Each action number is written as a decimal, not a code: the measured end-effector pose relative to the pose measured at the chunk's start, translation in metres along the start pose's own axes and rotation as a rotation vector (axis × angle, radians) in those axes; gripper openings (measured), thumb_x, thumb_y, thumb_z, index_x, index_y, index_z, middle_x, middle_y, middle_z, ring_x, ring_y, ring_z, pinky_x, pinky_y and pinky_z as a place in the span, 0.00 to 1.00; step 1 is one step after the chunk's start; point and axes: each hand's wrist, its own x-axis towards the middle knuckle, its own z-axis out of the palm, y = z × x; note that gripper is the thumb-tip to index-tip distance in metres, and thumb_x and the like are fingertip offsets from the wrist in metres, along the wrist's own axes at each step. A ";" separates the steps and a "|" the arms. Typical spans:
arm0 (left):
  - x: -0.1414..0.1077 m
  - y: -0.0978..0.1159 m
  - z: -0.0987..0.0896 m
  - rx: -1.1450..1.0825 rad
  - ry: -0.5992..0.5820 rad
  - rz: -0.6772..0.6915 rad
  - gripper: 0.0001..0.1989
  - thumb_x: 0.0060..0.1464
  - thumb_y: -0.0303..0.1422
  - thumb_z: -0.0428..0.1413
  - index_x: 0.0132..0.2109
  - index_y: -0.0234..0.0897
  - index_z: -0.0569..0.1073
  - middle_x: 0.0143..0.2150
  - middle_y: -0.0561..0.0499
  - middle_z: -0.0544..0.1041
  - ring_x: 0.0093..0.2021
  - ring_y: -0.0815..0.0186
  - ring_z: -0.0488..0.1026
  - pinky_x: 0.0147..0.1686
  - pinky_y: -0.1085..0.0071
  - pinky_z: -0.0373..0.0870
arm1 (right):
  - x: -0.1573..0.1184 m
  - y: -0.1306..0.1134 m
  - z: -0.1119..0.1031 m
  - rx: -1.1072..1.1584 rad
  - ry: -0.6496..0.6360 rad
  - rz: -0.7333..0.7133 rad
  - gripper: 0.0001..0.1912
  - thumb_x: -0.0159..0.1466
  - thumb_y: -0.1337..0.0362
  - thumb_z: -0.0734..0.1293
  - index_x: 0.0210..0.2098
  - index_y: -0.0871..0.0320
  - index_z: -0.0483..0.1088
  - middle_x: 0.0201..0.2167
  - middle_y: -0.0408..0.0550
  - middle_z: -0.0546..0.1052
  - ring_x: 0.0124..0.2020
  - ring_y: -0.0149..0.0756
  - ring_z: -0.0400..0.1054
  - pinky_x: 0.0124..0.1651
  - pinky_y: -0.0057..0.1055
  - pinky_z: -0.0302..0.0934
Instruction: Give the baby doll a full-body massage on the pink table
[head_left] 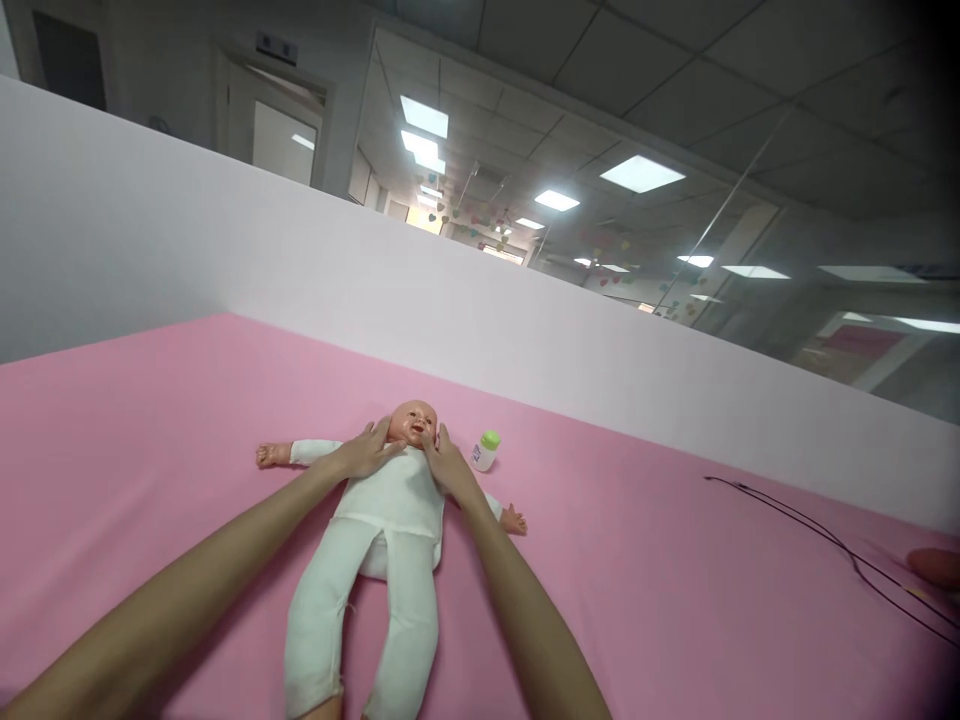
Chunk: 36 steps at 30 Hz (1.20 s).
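Note:
A baby doll (397,490) with a white cloth body lies on its back on the pink sheet (637,590), its arms spread wide. My left hand (369,452) rests at the doll's shoulder and neck, fingers extended and touching it. On the other side, my right hand (448,464) lies against the doll's neck and cheek with its fingers stretched out. Both hands appear open and grip nothing. A small white bottle with a green cap (486,451) stands just right of my right hand and the doll's head.
A white partition (480,320) borders the sheet at the back, with glass above it. Thin black cables (810,528) run across the sheet at the right. A blurred reddish-brown rounded thing (934,567) shows at the right edge.

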 end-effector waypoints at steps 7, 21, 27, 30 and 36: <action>-0.032 -0.039 -0.017 0.332 -0.041 -0.088 0.45 0.65 0.61 0.40 0.73 0.32 0.63 0.78 0.33 0.53 0.78 0.37 0.45 0.72 0.40 0.41 | -0.050 0.037 -0.001 -0.304 -0.003 -0.010 0.33 0.77 0.41 0.46 0.47 0.55 0.74 0.48 0.57 0.81 0.51 0.51 0.74 0.55 0.42 0.61; -0.085 -0.096 -0.089 0.101 0.075 -0.252 0.17 0.33 0.36 0.64 0.36 0.42 0.76 0.41 0.45 0.82 0.41 0.50 0.79 0.36 0.64 0.69 | -0.106 0.108 -0.095 -0.242 -0.136 0.180 0.11 0.54 0.64 0.75 0.36 0.56 0.73 0.36 0.44 0.78 0.34 0.39 0.69 0.35 0.30 0.56; -0.076 -0.075 -0.081 -0.503 0.421 -0.131 0.24 0.34 0.42 0.67 0.41 0.39 0.76 0.38 0.47 0.80 0.41 0.54 0.78 0.37 0.65 0.74 | -0.102 0.114 -0.089 0.060 0.076 0.164 0.15 0.51 0.61 0.75 0.36 0.55 0.70 0.32 0.42 0.75 0.31 0.39 0.69 0.32 0.32 0.61; -0.069 -0.063 -0.060 -0.703 0.570 -0.113 0.22 0.40 0.46 0.67 0.39 0.39 0.73 0.40 0.45 0.80 0.43 0.55 0.78 0.40 0.63 0.76 | -0.096 0.111 -0.080 0.492 0.303 0.164 0.25 0.52 0.54 0.77 0.45 0.52 0.68 0.37 0.46 0.76 0.32 0.41 0.74 0.36 0.38 0.70; -0.061 -0.044 -0.010 -0.657 0.522 -0.059 0.14 0.51 0.45 0.61 0.37 0.39 0.73 0.43 0.43 0.83 0.48 0.52 0.80 0.46 0.60 0.78 | -0.076 0.093 -0.040 0.793 0.370 0.178 0.25 0.50 0.43 0.78 0.35 0.54 0.72 0.28 0.51 0.75 0.32 0.46 0.72 0.34 0.40 0.71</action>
